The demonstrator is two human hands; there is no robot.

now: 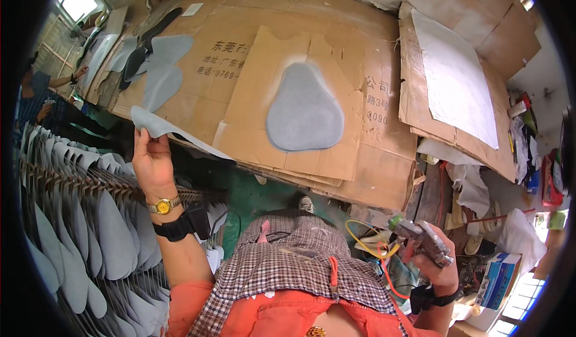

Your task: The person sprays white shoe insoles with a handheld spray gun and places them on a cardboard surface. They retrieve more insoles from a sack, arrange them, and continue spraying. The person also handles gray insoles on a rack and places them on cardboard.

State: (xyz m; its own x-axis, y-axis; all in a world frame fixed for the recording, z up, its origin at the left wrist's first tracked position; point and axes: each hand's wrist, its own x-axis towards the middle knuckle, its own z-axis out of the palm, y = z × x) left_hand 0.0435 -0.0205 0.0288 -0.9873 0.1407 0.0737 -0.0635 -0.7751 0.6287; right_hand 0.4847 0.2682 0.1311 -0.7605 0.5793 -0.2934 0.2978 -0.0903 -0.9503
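A grey pear-shaped piece (305,109) lies flat on a cardboard sheet in the middle of the table, with a pale haze on the cardboard round its upper edge. My left hand (153,160), a gold watch on its wrist, pinches the edge of a grey sheet piece (174,136) at the table's near left edge. Fingers of my right hand (437,256) wrap round a metal spray gun (423,241), held off the table's near right side. A yellow hose (354,236) and an orange hose hang by the gun.
Several grey pieces (165,67) lie at the table's far left. Below them, a rack of hanging grey pieces (108,235) fills the left side. A white sheet (453,73) on cardboard (414,97) lies at the right. Another person (51,106) stands at far left.
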